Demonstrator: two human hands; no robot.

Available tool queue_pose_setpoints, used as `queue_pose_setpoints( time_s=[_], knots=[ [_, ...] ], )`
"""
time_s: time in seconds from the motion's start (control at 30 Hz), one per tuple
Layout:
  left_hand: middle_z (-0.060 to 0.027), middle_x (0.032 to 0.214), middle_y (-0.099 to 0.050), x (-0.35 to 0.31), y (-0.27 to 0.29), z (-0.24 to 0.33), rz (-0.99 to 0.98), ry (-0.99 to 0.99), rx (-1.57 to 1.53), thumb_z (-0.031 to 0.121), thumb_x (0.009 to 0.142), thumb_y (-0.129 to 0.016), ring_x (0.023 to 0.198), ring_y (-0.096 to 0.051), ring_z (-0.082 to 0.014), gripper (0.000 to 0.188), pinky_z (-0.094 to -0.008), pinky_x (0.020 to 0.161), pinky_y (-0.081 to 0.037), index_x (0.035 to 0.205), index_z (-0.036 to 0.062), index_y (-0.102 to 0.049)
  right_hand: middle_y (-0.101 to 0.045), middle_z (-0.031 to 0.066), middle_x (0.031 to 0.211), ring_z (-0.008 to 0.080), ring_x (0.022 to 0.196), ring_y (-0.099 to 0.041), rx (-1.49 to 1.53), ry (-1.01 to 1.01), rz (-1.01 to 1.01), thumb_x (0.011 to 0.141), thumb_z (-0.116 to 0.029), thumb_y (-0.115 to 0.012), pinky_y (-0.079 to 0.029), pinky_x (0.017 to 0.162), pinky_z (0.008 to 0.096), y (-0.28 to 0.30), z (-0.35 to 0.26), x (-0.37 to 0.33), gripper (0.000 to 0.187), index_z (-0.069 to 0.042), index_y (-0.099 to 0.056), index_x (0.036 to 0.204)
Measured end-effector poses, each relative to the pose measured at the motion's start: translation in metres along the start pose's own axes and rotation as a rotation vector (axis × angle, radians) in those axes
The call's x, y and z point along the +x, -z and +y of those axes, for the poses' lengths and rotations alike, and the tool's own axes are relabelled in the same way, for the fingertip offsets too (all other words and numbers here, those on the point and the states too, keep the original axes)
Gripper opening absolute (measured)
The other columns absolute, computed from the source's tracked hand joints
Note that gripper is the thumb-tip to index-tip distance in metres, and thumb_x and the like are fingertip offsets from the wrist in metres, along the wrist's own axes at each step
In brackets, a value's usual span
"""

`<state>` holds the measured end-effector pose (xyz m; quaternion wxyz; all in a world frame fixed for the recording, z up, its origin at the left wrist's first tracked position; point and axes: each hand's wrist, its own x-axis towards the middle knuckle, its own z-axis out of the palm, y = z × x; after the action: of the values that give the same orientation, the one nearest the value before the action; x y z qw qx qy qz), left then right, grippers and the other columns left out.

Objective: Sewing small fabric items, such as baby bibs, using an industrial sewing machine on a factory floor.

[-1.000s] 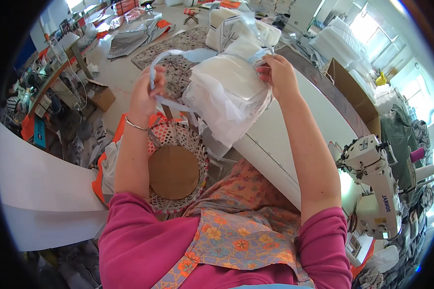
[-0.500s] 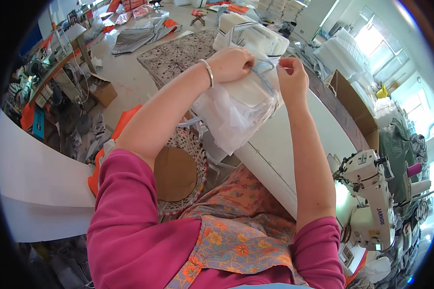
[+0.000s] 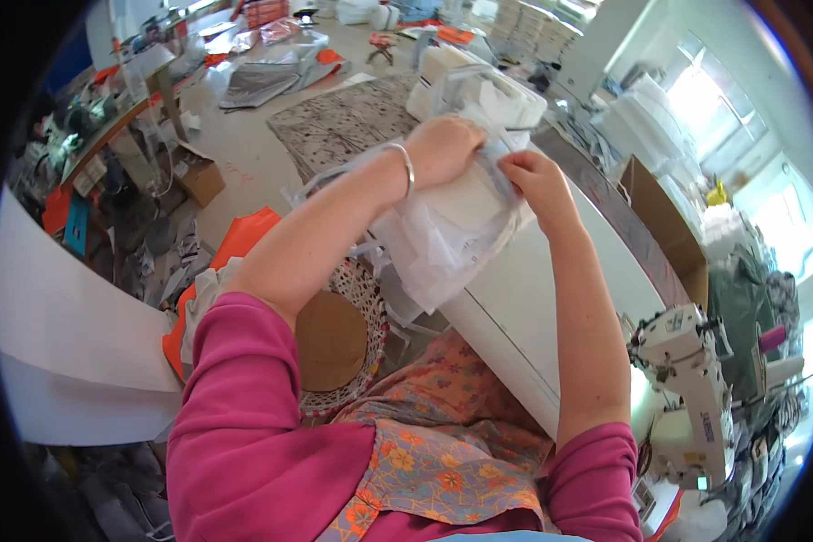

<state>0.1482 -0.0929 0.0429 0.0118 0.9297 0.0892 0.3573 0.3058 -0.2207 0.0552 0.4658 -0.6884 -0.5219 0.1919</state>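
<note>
A clear plastic bag [image 3: 422, 262] with a flat white padded piece [image 3: 465, 194] inside lies on the far left end of the white sewing table [image 3: 506, 312]. My left hand [image 3: 444, 149], with a bangle at the wrist, is closed on the gathered plastic at the far part of this bag. Close on its right, my right hand [image 3: 535, 176] pinches the plastic between thumb and fingers. The film between the hands is blurred, so its folds cannot be made out. Just beyond my hands stands a stack of white pieces in plastic [image 3: 515, 104].
A white sewing machine [image 3: 691, 388] stands at the table's right. Below my left forearm is a woven basket [image 3: 370, 361] with a cardboard disc. An open cardboard box [image 3: 664, 226] sits beyond the table's far edge. Patterned fabric [image 3: 334, 122] is spread on the floor.
My right hand has come down and left, closer to my left hand. My left hand has shifted slightly nearer and right. The view has tilted a little.
</note>
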Motion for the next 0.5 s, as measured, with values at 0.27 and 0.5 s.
queue_pose_setpoints(
  time_s=[0.27,0.5],
  knots=[
    [-0.0126,0.088,-0.067,-0.005,0.004,0.009,0.025,0.066,-0.046,0.014,0.077,-0.063,0.091,-0.063,-0.0317,0.014,-0.0417,0.086,-0.048,0.089,0.0063,-0.066,-0.067,0.0164,0.087,0.0342,0.08,-0.065,-0.748,0.297,0.04,0.085,-0.013,-0.054,-0.05,0.072,0.0434,-0.02,-0.016,0.013,0.027,-0.014,-0.064,0.109],
    [-0.0109,0.084,-0.066,-0.007,0.001,0.005,0.007,0.017,-0.008,0.012,0.078,-0.061,0.088,-0.063,-0.03,0.009,-0.0404,0.084,-0.048,0.084,0.006,-0.065,-0.067,0.0144,0.08,0.0279,0.076,-0.065,-0.607,0.252,0.217,0.089,-0.014,-0.056,-0.051,0.067,0.0378,-0.018,-0.005,0.021,0.011,-0.003,-0.06,0.09]
  ],
)
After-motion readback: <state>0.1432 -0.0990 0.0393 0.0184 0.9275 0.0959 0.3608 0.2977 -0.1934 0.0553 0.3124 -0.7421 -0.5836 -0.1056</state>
